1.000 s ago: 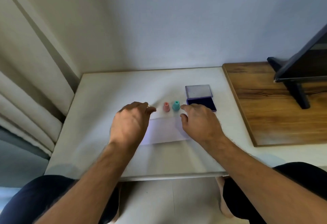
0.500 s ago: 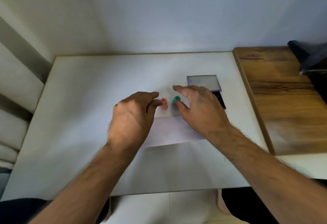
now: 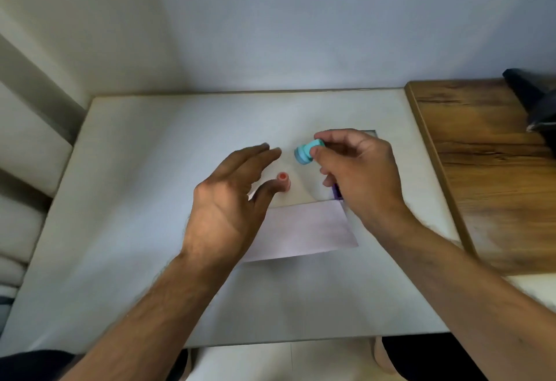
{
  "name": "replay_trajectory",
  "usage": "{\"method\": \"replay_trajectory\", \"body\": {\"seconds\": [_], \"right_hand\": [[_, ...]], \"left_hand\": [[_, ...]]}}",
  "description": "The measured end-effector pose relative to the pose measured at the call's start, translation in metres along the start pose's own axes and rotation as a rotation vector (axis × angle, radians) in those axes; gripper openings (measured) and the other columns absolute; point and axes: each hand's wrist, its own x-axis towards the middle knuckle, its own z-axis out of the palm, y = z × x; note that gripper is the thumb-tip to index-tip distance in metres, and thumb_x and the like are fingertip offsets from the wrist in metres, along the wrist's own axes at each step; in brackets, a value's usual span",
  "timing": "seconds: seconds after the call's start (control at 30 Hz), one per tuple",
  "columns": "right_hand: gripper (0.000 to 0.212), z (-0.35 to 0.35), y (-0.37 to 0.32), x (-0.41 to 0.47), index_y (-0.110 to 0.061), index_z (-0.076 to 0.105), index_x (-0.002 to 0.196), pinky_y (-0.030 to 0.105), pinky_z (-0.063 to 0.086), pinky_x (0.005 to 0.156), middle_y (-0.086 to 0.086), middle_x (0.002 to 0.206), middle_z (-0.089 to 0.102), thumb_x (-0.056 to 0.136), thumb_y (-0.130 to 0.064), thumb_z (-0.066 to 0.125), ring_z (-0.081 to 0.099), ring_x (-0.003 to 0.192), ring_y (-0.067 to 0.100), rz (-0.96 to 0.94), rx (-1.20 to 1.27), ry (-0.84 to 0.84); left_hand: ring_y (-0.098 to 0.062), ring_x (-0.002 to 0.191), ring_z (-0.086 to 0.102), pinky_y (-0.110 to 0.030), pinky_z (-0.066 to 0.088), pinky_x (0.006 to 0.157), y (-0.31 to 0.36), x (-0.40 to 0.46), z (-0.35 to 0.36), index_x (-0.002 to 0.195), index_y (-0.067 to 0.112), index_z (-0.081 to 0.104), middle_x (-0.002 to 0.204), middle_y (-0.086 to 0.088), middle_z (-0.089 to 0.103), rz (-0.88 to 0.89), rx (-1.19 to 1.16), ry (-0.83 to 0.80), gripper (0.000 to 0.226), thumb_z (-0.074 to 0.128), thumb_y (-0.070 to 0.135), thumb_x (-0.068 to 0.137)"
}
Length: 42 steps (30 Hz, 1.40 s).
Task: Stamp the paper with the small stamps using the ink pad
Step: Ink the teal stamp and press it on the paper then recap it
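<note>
Our right hand (image 3: 358,170) now pinches the teal stamp (image 3: 307,153), lifted off the desk (image 3: 135,200); inking comes next. Our left hand (image 3: 228,200) hovers spread beside the pink stamp (image 3: 283,180).

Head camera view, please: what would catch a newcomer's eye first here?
The teal stamp, pinched in the right hand and lifted tilted above the white table, stands out most. Next, the pink stamp standing upright beside the open left hand, just beyond the pale paper.

A white table (image 3: 126,200) abuts a wooden board (image 3: 487,176).
</note>
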Motion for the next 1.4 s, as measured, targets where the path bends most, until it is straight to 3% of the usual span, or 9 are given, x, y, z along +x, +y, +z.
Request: {"method": "replay_trajectory", "body": {"seconds": [0.1, 0.3, 0.53, 0.73, 0.83, 1.03, 1.13, 1.27, 1.4], "right_hand": [[0.016, 0.0, -0.014, -0.003, -0.019, 0.076, 0.099, 0.024, 0.053, 0.053, 0.007, 0.082, 0.076, 0.084, -0.015, 0.072, 0.062, 0.058, 0.016, 0.233, 0.385, -0.153], [0.019, 0.003, -0.017, -0.01, -0.005, 0.077, 0.083, 0.025, 0.052, 0.052, 0.016, 0.075, 0.072, 0.086, -0.021, 0.069, 0.063, 0.052, 0.014, 0.326, 0.44, -0.395], [0.027, 0.001, -0.016, -0.009, -0.007, 0.079, 0.076, 0.023, 0.054, 0.052, 0.013, 0.073, 0.072, 0.07, -0.034, 0.076, 0.063, 0.053, 0.013, 0.363, 0.459, -0.45], [0.025, 0.001, -0.014, -0.007, -0.009, 0.08, 0.082, 0.023, 0.055, 0.055, 0.012, 0.07, 0.072, 0.064, -0.026, 0.077, 0.064, 0.055, 0.014, 0.335, 0.519, -0.48], [0.027, 0.0, -0.013, -0.005, -0.007, 0.078, 0.09, 0.024, 0.056, 0.06, 0.017, 0.076, 0.072, 0.065, -0.017, 0.077, 0.066, 0.06, 0.019, 0.309, 0.534, -0.48], [0.028, 0.0, -0.012, -0.003, -0.003, 0.074, 0.097, 0.029, 0.059, 0.065, 0.022, 0.086, 0.074, 0.068, -0.002, 0.073, 0.071, 0.07, 0.029, 0.325, 0.614, -0.421], [0.024, 0.0, -0.011, -0.002, -0.003, 0.071, 0.097, 0.03, 0.06, 0.067, 0.018, 0.087, 0.075, 0.08, 0.011, 0.062, 0.074, 0.074, 0.027, 0.355, 0.711, -0.395], [0.024, 0.001, -0.012, -0.003, -0.003, 0.074, 0.092, 0.029, 0.059, 0.07, 0.016, 0.089, 0.075, 0.071, 0.005, 0.065, 0.074, 0.08, 0.026, 0.368, 0.859, -0.457], [0.03, 0.0, -0.011, -0.003, 0.001, 0.071, 0.099, 0.028, 0.059, 0.071, 0.018, 0.089, 0.074, 0.069, 0.001, 0.067, 0.073, 0.08, 0.027, 0.353, 0.838, -0.499]], "left_hand": [[-0.004, 0.093, 0.067, -0.022, 0.057, 0.081, 0.001, 0.001, -0.001, 0.128, 0.029, 0.059, 0.128, 0.008, 0.059, 0.029, -0.079, 0.018, 0.048, 0.077, 0.03, 0.084], [-0.002, 0.096, 0.067, -0.023, 0.057, 0.08, -0.001, 0.001, -0.001, 0.125, 0.023, 0.061, 0.116, 0.008, 0.063, 0.093, -0.162, 0.095, 0.043, 0.076, 0.019, 0.085], [-0.01, 0.093, 0.069, -0.029, 0.057, 0.079, -0.001, 0.003, -0.001, 0.115, 0.017, 0.07, 0.109, 0.003, 0.068, 0.091, -0.194, 0.115, 0.034, 0.077, 0.012, 0.083], [0.0, 0.079, 0.07, -0.016, 0.054, 0.071, 0.002, 0.004, -0.005, 0.106, 0.013, 0.074, 0.097, 0.017, 0.069, -0.015, -0.263, 0.101, 0.026, 0.078, 0.014, 0.081], [0.001, 0.074, 0.068, -0.009, 0.048, 0.068, 0.002, 0.006, -0.007, 0.104, 0.02, 0.074, 0.093, 0.016, 0.071, -0.095, -0.31, 0.093, 0.026, 0.078, 0.021, 0.079], [-0.003, 0.075, 0.07, -0.009, 0.049, 0.065, 0.004, 0.011, -0.012, 0.096, 0.038, 0.073, 0.088, 0.019, 0.073, -0.257, -0.476, 0.078, 0.029, 0.082, 0.024, 0.073], [-0.008, 0.08, 0.073, -0.015, 0.053, 0.066, 0.003, 0.013, -0.015, 0.094, 0.038, 0.071, 0.098, 0.018, 0.073, -0.295, -0.554, 0.064, 0.03, 0.085, 0.024, 0.071], [-0.019, 0.086, 0.074, -0.033, 0.06, 0.068, -0.005, 0.017, -0.02, 0.085, 0.033, 0.059, 0.106, 0.007, 0.074, -0.314, -0.638, 0.089, 0.032, 0.084, 0.022, 0.07], [-0.01, 0.09, 0.073, -0.02, 0.056, 0.073, -0.025, 0.023, -0.023, 0.088, 0.035, 0.054, 0.105, 0.012, 0.074, -0.39, -0.527, 0.114, 0.032, 0.079, 0.018, 0.078]]}}
